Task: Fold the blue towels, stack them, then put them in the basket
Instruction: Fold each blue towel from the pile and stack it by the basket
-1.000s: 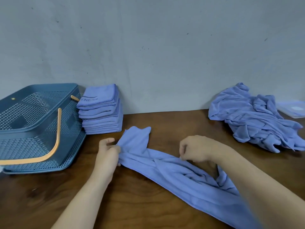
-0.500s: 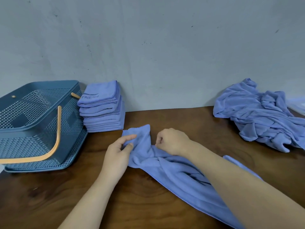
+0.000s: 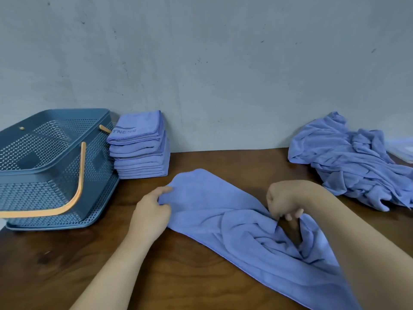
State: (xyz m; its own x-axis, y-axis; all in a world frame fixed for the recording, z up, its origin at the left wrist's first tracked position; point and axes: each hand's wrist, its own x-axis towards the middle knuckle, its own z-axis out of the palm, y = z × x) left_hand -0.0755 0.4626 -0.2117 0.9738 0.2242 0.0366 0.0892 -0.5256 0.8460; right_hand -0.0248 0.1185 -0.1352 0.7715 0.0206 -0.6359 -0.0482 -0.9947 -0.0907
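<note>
A blue towel (image 3: 223,218) lies rumpled across the brown table (image 3: 67,265) in front of me. My left hand (image 3: 152,211) pinches its left edge near a corner. My right hand (image 3: 283,200) grips a bunched fold of the same towel further right, fingers curled down. A stack of folded blue towels (image 3: 139,145) stands against the wall beside the blue perforated basket (image 3: 44,166), which has an orange handle (image 3: 73,193). A heap of unfolded blue towels (image 3: 348,159) lies at the back right.
A grey wall (image 3: 223,63) closes the back of the table. A pale flat object (image 3: 404,151) shows at the far right edge behind the heap. The basket holds nothing visible.
My right hand has slid to the right along the towel, away from my left hand, and the left end of the towel has spread out flatter between them.
</note>
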